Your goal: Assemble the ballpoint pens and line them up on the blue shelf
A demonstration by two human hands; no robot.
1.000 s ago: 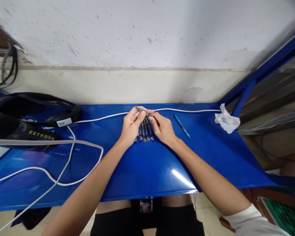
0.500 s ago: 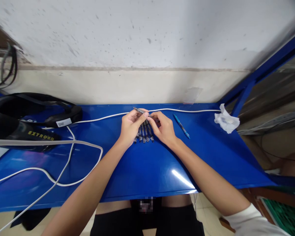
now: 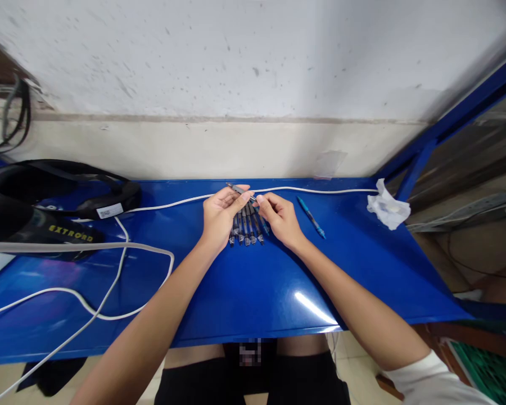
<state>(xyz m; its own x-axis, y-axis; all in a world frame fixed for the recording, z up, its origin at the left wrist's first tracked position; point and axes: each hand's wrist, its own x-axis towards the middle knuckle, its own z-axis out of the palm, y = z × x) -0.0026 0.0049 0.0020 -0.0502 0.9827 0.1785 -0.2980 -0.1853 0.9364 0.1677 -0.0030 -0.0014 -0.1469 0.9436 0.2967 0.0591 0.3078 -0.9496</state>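
Observation:
A dark pen (image 3: 238, 189) is pinched between the thumb and fingers of my left hand (image 3: 219, 216), its tip pointing up and left. My right hand (image 3: 281, 218) closes thumb and finger on the pen's other end. Below both hands, several dark pens (image 3: 248, 225) lie side by side on the blue table (image 3: 253, 287), their clear-tipped ends toward me. My hands hide the far ends of these pens. Apart from the group, a light-blue pen (image 3: 311, 217) lies to the right of my right hand.
A white cable (image 3: 185, 199) crosses behind my hands, and more white cable (image 3: 122, 270) loops at left. A black headset (image 3: 109, 194) and a black EXTRORD item (image 3: 63, 233) sit at left. Crumpled white tissue (image 3: 388, 207) lies at right. A wall (image 3: 236, 146) stands behind.
My hands have drawn slightly apart, the left moving a little left with the pen. More of the pens lying underneath now shows between them.

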